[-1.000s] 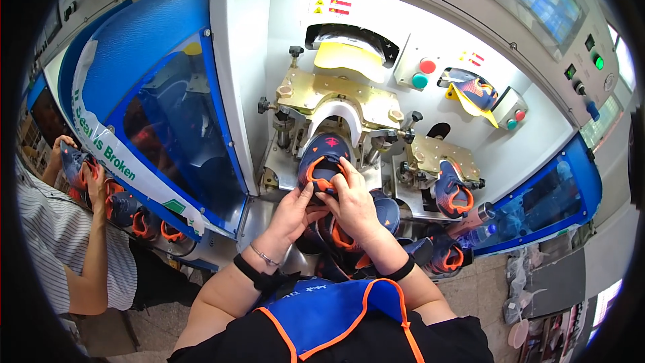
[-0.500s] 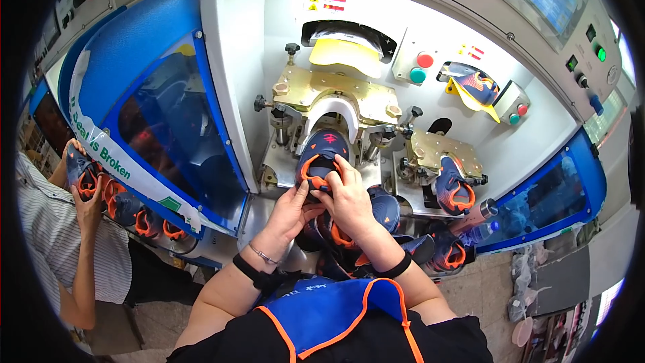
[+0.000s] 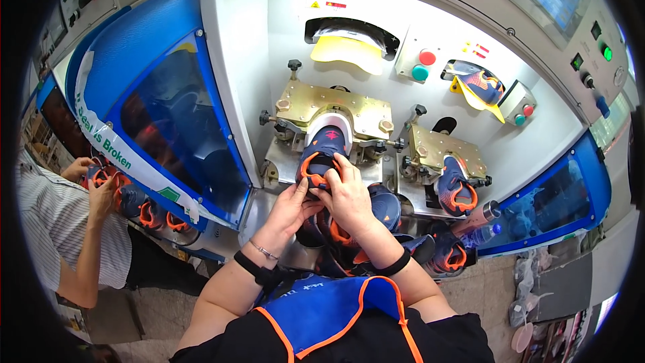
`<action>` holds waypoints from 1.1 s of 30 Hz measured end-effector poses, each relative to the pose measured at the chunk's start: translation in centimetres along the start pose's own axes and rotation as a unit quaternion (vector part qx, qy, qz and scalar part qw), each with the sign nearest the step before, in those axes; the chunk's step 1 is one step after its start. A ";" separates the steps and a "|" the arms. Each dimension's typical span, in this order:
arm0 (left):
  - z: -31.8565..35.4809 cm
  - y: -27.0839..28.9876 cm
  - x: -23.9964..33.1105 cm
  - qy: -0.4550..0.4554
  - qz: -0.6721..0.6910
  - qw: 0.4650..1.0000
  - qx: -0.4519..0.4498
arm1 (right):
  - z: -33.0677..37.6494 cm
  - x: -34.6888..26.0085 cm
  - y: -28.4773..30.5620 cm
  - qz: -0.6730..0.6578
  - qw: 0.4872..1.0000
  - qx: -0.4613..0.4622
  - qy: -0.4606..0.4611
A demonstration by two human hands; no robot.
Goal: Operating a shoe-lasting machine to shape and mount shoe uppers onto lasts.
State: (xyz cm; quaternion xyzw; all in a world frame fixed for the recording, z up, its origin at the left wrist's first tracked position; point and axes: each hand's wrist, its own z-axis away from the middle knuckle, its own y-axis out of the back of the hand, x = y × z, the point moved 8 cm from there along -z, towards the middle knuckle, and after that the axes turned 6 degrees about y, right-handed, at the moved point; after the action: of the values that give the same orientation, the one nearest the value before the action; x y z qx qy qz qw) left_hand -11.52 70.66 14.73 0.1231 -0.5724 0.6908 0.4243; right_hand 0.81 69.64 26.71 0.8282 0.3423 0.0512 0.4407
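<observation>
A dark blue shoe upper [image 3: 325,150] with orange trim points away from me, its toe under the white curved clamp [image 3: 328,122] of a brass-coloured press plate [image 3: 373,102]. My left hand [image 3: 293,207] grips its heel end from the left, thumb on the collar. From the right, my right hand [image 3: 347,196] grips the same collar, with fingers reaching over the opening. The undersides of both hands' fingers are partly hidden. Below my wrists lie several more dark blue and orange shoe uppers [image 3: 386,207], partly covered by my arms.
Another shoe upper [image 3: 454,187] sits at the right-hand press plate [image 3: 447,153]. Red and green buttons [image 3: 424,65] are on the back wall. Blue doors [image 3: 181,121] flank the machine. A bottle [image 3: 481,234] stands at right. At left a co-worker's hands [image 3: 101,185] hold a shoe upper.
The press plate and its white clamp have come down over the shoe upper's toe. My hands stay nearly in place on the collar. The co-worker's hands have moved lower and rightward.
</observation>
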 end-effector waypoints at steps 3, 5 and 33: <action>0.0 0.4 -0.2 0.005 -0.006 1.000 0.004 | 0.2 -0.1 -0.2 0.006 1.000 0.001 0.001; 0.0 0.5 -0.3 0.000 -0.007 1.000 -0.002 | 0.3 -0.2 -0.4 0.008 1.000 0.002 -0.004; -1.7 4.6 -4.4 0.016 0.014 1.000 -0.005 | 10.8 -1.5 -0.4 0.079 0.988 -0.120 -0.058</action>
State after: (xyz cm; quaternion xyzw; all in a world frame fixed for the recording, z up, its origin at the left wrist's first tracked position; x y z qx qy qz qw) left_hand -11.63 70.30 8.17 0.1018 -0.5708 0.6957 0.4242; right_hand 3.68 61.39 20.20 0.7954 0.2411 0.0785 0.5505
